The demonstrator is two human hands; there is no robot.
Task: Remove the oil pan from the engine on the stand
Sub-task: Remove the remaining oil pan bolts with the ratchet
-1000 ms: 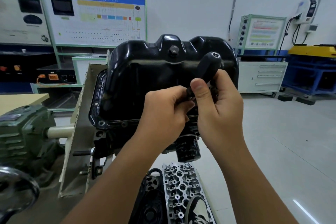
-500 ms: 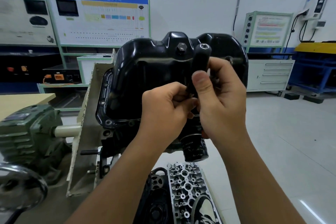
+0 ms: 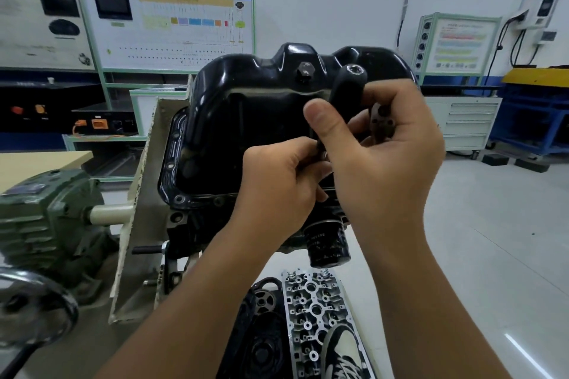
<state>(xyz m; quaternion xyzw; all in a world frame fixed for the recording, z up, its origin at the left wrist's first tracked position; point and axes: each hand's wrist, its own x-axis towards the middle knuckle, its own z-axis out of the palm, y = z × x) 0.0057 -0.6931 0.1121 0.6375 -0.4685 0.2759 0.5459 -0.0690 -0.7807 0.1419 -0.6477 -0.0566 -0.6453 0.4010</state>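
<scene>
Head view: both hands unchanged, right hand (image 3: 385, 144) gripping ratchet handle (image 3: 346, 92), left hand (image 3: 277, 184) fingers pinching its shaft, oil pan (image 3: 246, 120) still mounted.

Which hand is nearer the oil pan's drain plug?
Right. The right hand, gripping the black tool handle, sits just right of and below the drain plug; the left hand is lower down.

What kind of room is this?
Probably a car-repair training workshop: an engine with a black oil pan sits on a stand, a cylinder head lies below, and wiring display boards line the wall.
</scene>
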